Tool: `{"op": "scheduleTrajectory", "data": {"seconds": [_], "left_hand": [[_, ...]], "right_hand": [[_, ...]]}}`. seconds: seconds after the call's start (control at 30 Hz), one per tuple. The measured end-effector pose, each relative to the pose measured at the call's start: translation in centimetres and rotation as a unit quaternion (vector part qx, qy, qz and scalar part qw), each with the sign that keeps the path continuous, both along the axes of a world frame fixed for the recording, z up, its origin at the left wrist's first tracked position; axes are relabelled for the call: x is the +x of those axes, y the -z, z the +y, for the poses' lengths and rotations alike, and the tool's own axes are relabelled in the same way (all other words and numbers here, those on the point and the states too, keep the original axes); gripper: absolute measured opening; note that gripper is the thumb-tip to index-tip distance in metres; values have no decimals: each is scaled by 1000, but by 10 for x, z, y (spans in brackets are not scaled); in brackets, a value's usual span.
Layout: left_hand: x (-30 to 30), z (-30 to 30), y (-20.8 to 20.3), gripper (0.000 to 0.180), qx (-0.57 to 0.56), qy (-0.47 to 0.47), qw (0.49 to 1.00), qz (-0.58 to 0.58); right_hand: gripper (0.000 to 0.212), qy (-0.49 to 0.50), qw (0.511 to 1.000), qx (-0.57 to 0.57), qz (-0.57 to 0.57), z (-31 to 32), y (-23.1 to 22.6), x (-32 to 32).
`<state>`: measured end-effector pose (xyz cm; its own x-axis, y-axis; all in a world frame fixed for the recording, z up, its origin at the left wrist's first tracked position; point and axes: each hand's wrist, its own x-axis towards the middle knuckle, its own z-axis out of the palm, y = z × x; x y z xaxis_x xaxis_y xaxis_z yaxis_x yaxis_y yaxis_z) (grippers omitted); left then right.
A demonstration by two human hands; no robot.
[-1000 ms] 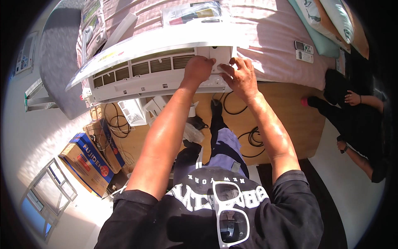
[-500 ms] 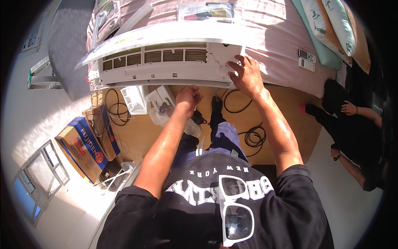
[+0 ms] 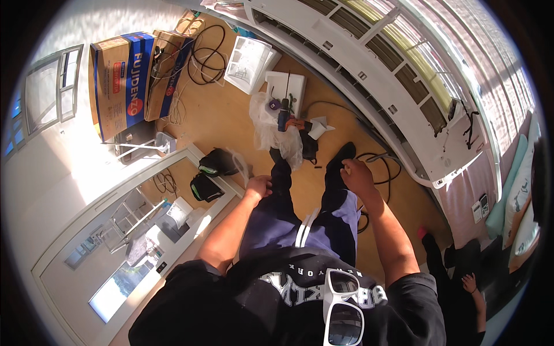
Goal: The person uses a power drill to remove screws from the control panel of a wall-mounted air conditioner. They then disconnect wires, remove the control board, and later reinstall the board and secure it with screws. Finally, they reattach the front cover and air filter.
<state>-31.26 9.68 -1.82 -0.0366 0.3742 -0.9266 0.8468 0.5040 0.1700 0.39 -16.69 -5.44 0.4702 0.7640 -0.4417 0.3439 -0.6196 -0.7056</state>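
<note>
My left hand (image 3: 259,186) is in front of my left thigh with its fingers curled in; what it holds, if anything, is hidden. Lifted above my right foot, my right hand (image 3: 356,175) is also closed, thumb against curled fingers, and I cannot make out anything in it. Both hands are apart from the wall-type air conditioner unit (image 3: 378,69), which lies along the bed's edge with its inner frame and grilles exposed. A power drill (image 3: 283,117) with a long bit lies on the floor beyond my feet, beside a clear plastic bag (image 3: 259,128) and a white panel (image 3: 295,83).
Cardboard boxes (image 3: 118,86) stand at the far left near a coiled black cable (image 3: 209,55) and a white plastic part (image 3: 247,64). Black bags (image 3: 216,162) sit by a white-framed mirror (image 3: 190,155). Another person (image 3: 461,265) is at the right. Remotes (image 3: 480,209) lie on the bed.
My view has swung to the left. My right hand has come away from the unit's right end and closed, and both hands are lower, nearer my body. The unit's raised front cover now shows at the right.
</note>
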Motion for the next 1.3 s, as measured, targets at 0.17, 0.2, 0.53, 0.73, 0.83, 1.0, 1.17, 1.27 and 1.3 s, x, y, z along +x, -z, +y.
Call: {"op": "scheduleTrajectory", "data": {"seconds": [0.17,0.2,0.53,0.73,0.83,1.0,1.17,1.27,1.3], "left_hand": [[-65,-18,39,38,-112,-50,991,-57],[-74,-20,44,37,-121,-7,991,-58],[-171,29,62,23,-62,9,992,-111],[-194,36,66,22,-16,37,987,-153],[-189,46,63,24,-72,-40,994,-75],[-173,63,63,37,-72,-155,982,-80],[-111,83,30,39,-56,-216,963,-148],[-15,94,-14,37,-90,-271,917,-277],[21,95,-31,34,-111,-272,898,-326]], "right_hand": [[47,-154,976,-150,-40,119,156,-41],[49,-182,964,-189,-39,145,187,-50],[84,-169,948,-239,-125,326,416,-140],[97,-150,964,-190,-112,328,397,-142],[91,-157,972,-151,-85,314,318,-132],[73,-108,994,19,-3,256,103,-120],[66,53,987,140,60,127,-146,-105],[55,180,948,181,191,37,-262,-107],[56,230,920,161,274,4,-296,-108]]}}
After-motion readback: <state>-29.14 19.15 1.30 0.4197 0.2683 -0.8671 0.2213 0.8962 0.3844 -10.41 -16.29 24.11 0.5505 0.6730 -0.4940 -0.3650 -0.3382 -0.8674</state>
